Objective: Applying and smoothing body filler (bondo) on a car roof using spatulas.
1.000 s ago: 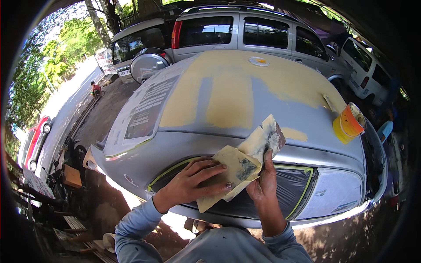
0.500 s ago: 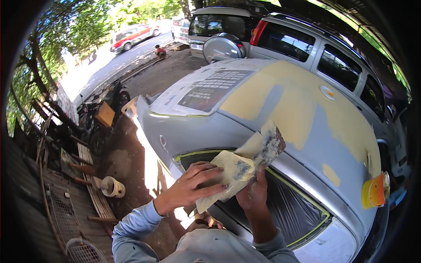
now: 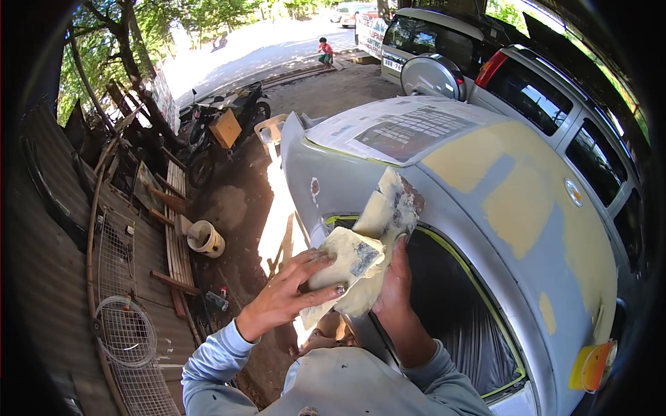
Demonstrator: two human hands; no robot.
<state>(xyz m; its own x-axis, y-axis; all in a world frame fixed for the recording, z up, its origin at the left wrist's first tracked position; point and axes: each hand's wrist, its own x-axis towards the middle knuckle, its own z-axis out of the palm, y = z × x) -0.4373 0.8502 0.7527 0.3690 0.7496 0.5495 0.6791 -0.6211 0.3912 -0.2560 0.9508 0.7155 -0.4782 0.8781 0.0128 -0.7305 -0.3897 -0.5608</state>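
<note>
Left hand [image 3: 291, 295] spread on filler board [image 3: 343, 267]; right hand [image 3: 394, 288] grips spreader [image 3: 392, 204], probably.

There is one view only, so no second view shares anything with it. The camera sits on the person's head and looks down and forward. Very near, at the bottom, are the left hand [image 3: 288, 295] and the right hand [image 3: 394, 281]. Just past them, filling the right side, is the grey car [image 3: 527, 208]. Far off on the left are the trees [image 3: 118, 41], and the road [image 3: 263, 48] runs along the top. The dark round rim perhaps hides the corners.
</note>
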